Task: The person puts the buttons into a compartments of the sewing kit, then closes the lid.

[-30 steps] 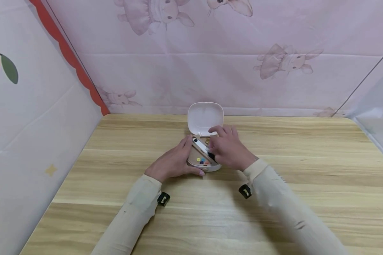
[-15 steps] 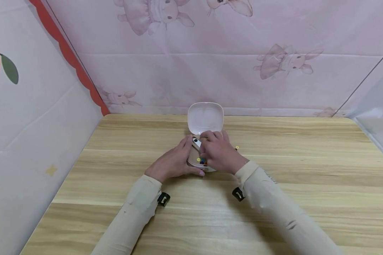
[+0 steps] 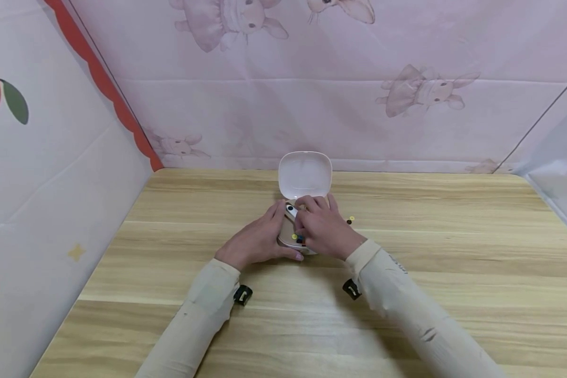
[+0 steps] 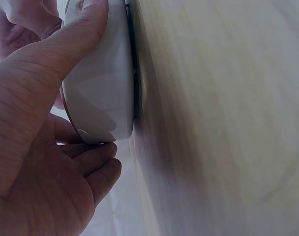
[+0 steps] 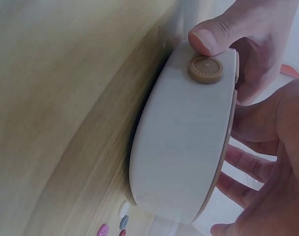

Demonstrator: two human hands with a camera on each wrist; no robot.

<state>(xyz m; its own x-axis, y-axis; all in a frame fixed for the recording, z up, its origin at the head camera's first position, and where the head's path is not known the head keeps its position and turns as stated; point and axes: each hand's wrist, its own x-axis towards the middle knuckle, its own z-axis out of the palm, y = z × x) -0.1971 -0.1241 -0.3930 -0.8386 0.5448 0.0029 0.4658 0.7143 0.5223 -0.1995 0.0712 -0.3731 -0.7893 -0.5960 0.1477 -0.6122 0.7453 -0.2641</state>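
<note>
A small white box [image 5: 176,132] stands on the table with its lid [image 3: 305,174] raised at the back. My left hand [image 3: 260,236] grips its left side, thumb at the front near the round brown clasp [image 5: 205,69], fingers along the far side. My right hand [image 3: 323,226] bends over the box's right half, fingertips down inside the rim. What those fingertips hold, if anything, I cannot tell. Beside them the end of a slim white tool with a black dot [image 3: 291,209] shows, along with a yellow button [image 3: 294,237] and several darker ones.
Loose buttons lie on the table right of the box, among them a yellow one [image 3: 352,218]; the right wrist view shows a pink button [image 5: 103,230] and a white button [image 5: 123,209]. Behind the wooden table [image 3: 434,252] hangs a pink rabbit-print cloth [image 3: 340,115].
My right hand has shifted left and slightly toward me, covering most of the white tool and uncovering the buttons on the table. My left hand has stayed on the box.
</note>
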